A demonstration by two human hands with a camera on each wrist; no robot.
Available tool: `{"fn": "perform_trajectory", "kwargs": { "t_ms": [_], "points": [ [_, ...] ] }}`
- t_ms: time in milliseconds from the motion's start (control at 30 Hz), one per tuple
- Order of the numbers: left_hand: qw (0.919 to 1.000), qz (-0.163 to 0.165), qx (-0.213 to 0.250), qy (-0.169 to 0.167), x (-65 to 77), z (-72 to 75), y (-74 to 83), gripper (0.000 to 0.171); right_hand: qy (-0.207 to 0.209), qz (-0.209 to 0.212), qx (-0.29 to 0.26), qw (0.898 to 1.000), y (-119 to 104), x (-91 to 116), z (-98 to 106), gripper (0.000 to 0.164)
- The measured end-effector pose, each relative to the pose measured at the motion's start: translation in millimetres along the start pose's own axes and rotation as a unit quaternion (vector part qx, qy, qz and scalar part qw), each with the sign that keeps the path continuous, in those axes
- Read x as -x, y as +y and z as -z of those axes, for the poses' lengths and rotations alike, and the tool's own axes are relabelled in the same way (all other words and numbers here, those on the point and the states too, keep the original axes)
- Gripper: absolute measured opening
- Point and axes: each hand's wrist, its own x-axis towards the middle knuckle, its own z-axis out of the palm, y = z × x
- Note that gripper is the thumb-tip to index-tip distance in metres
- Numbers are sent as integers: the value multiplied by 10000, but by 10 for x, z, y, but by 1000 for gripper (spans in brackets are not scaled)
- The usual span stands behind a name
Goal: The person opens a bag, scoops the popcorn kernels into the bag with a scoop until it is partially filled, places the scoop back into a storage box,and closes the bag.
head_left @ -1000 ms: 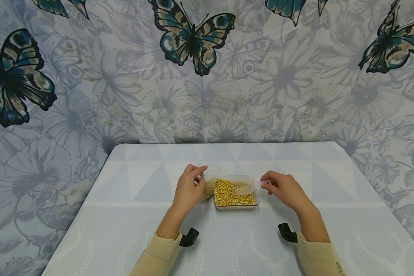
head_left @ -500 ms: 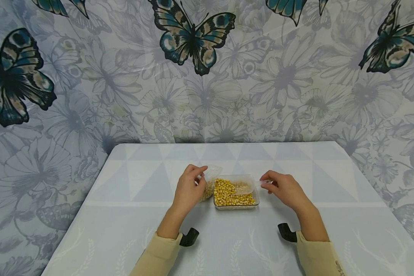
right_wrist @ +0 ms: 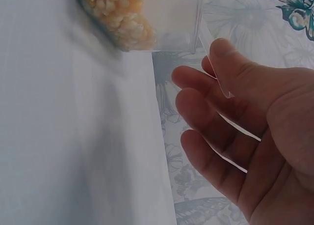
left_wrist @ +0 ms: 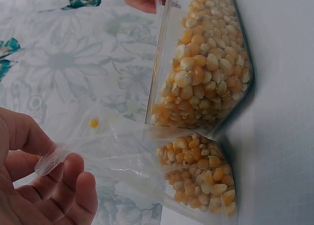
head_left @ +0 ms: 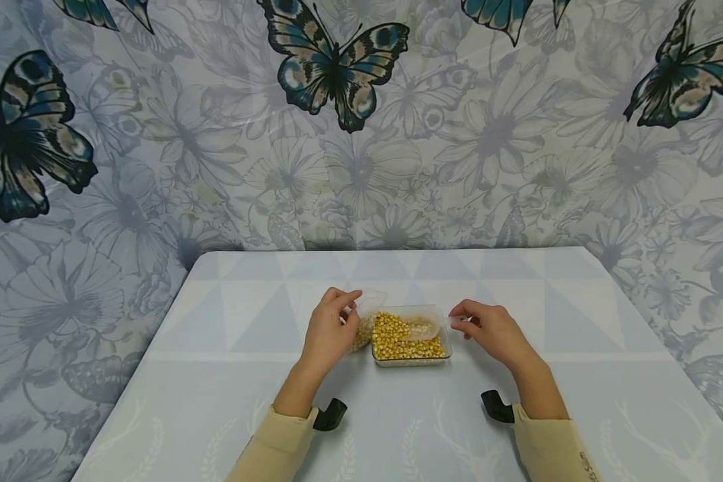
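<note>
- My pale yellow sleeves (head_left: 277, 442) reach over the bench (head_left: 416, 415), a black piece (head_left: 330, 414) at each cuff.
- My right grip (head_left: 494, 333) is narrowed to a pinch, thumb and finger on the handle of a clear scoop (head_left: 420, 337); the remaining fingers are half bent.
- My left grip (head_left: 331, 328) pinches the gathered top of a clear bag (left_wrist: 117, 146), the other fingers loosely curled.
- Between both grips, well apart from the bench's left and right edges, stands a clear box (head_left: 412, 363) of yellow kernels (head_left: 390, 335).
- The bag's kernel-filled bottom rests just beside the box's left wall.
- The scoop's bowl lies left of my right grip, at the box's far right corner.
- Beyond the bench's far edge rises a flowered backdrop (head_left: 488, 174).
</note>
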Motion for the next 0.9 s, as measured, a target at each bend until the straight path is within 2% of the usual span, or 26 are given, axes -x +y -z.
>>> {"fn": "perform_trajectory", "kwargs": {
  "t_ms": [267,567,900],
  "points": [
    [10000,-81,9,-12,1,0,-13,39,107,29,23,9999,7,7,-9,15],
    [10000,-60,46,0,3,7,-12,38,194,198,-360,9990,83,9,-48,13],
    [9994,76,336,-87,-8,11,-39,39,231,169,-526,9982,175,2,-73,12]
  ]
}}
